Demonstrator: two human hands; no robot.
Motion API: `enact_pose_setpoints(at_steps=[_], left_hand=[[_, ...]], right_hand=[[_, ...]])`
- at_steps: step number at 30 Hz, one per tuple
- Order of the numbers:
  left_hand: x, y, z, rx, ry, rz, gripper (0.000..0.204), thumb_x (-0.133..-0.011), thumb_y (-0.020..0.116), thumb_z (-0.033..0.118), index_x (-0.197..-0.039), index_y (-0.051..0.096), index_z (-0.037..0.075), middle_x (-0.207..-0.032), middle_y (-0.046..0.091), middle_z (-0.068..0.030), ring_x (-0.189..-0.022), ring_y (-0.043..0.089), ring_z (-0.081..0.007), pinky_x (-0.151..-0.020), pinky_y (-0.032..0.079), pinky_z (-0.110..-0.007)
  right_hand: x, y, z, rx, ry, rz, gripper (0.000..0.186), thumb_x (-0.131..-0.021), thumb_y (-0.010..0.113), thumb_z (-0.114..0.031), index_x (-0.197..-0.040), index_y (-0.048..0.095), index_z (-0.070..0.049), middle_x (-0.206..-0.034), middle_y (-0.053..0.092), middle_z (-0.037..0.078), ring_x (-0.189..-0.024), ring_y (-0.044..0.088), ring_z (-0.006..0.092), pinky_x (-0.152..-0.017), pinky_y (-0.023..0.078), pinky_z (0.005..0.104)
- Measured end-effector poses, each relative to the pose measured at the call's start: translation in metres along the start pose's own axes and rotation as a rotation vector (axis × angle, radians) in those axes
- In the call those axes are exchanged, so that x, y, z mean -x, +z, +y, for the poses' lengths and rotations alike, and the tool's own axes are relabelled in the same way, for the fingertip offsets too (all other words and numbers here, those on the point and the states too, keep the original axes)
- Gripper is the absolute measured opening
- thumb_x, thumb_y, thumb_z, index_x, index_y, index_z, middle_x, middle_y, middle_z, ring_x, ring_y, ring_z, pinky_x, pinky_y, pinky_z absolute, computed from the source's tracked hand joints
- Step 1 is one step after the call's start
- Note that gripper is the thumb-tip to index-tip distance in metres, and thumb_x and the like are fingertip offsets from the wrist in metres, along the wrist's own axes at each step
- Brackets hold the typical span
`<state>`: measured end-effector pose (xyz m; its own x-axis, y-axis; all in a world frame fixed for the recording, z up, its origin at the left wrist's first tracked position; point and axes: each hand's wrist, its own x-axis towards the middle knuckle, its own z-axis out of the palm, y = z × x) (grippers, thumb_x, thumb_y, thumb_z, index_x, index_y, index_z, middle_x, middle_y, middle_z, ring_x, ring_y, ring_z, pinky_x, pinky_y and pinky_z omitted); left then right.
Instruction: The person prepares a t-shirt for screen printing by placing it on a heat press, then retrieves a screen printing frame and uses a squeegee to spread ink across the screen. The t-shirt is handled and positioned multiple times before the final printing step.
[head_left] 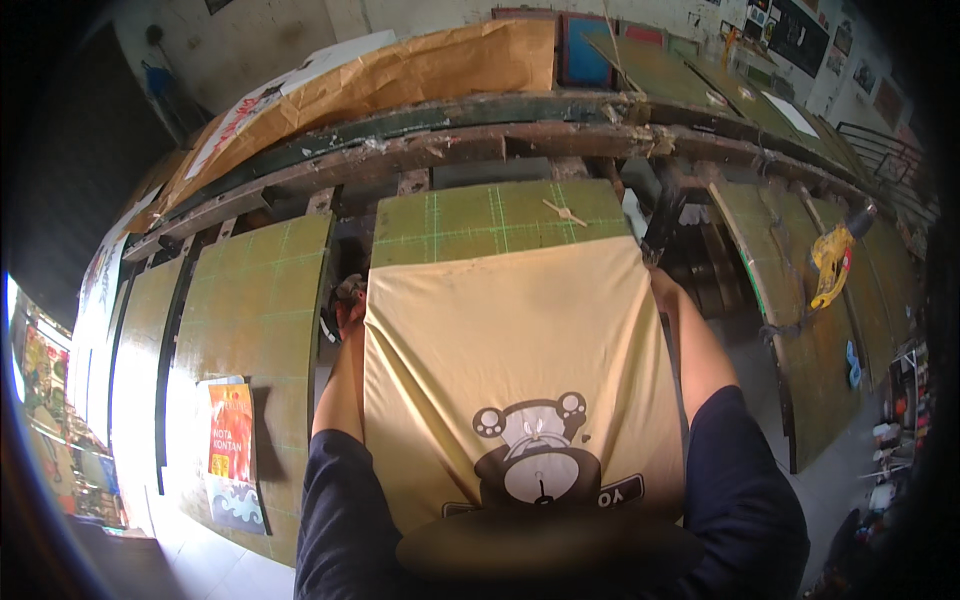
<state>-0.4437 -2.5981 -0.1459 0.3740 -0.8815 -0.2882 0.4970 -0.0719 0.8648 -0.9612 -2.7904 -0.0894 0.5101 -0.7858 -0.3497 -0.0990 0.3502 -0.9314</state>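
Observation:
A cream printed T-shirt point(510, 320) is drawn over a green-brown board point(460, 220) in front of me; its sleeves and neck are out of sight. The far edge runs nearly straight across, leaving the board's far end bare. A cartoon bear print point(537, 455) lies on the near half, and creases slant down from both sides. My left hand point(351, 300) is closed at the cloth's left edge, its fingers dark and partly hidden. At the far right corner my right hand point(660, 285) grips the edge, fingers mostly behind the fabric. A dark blurred shape point(545, 545) covers the near end.
Similar boards flank this one on the left point(250, 290) and right point(800, 330). An orange printed packet point(231, 430) lies on the left board. A yellow and black power tool point(832, 262) rests at the right. Behind runs a metal rail point(450, 150), with brown paper point(420, 85) beyond.

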Motion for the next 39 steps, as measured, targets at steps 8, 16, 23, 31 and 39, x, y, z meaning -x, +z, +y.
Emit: enact_pose_setpoints(at_steps=[8,16,23,31,39], left_hand=[[-0.004,0.004,0.008,-0.012,0.016,0.029,0.053,-0.089,0.041,0.043,-0.124,0.046,0.003,-0.118,0.055,-0.0091,-0.106,0.052,-0.0178,-0.09,0.04,-0.031],[0.073,0.019,0.018,-0.058,-0.097,-0.064,0.052,-0.092,0.038,0.043,-0.125,0.045,0.005,-0.119,0.054,-0.0074,-0.106,0.051,-0.0153,-0.088,0.04,-0.029],[0.273,0.062,0.021,-0.112,-0.097,-0.028,0.044,-0.094,0.038,0.037,-0.117,0.05,0.002,-0.101,0.061,-0.0035,-0.082,0.056,-0.0098,-0.075,0.041,-0.022],[0.439,0.016,-0.029,-0.549,-0.146,0.17,0.042,-0.094,0.042,0.035,-0.103,0.056,-0.003,-0.086,0.059,-0.0044,-0.076,0.051,-0.0095,-0.067,0.039,-0.022],[0.48,0.026,-0.049,-0.781,0.448,0.557,0.026,-0.085,0.061,0.023,-0.094,0.061,-0.001,-0.077,0.061,-0.0036,-0.07,0.053,-0.0078,-0.061,0.04,-0.021]], right_hand=[[-0.045,-0.016,0.012,0.178,-0.252,0.501,0.022,-0.083,0.054,-0.018,-0.095,0.066,-0.004,-0.099,0.064,0.009,-0.095,0.057,0.0147,-0.076,0.046,0.0279],[0.047,-0.012,0.018,0.12,-0.072,0.467,0.033,-0.085,0.059,-0.023,-0.113,0.054,-0.006,-0.094,0.061,0.003,-0.079,0.059,0.0127,-0.066,0.048,0.0278],[0.299,0.034,0.045,0.07,0.011,0.361,0.033,-0.087,0.055,-0.032,-0.103,0.057,-0.004,-0.091,0.062,0.003,-0.08,0.059,0.0107,-0.068,0.044,0.0262],[0.423,0.1,0.112,0.078,-0.071,0.426,0.03,-0.087,0.055,-0.031,-0.077,0.058,-0.003,-0.062,0.053,0.0,-0.051,0.047,0.0082,-0.05,0.038,0.0232],[0.428,0.116,0.112,0.251,-0.203,0.645,0.032,-0.087,0.056,-0.029,-0.069,0.051,-0.004,-0.058,0.048,-0.002,-0.051,0.042,0.0053,-0.046,0.033,0.0218]])
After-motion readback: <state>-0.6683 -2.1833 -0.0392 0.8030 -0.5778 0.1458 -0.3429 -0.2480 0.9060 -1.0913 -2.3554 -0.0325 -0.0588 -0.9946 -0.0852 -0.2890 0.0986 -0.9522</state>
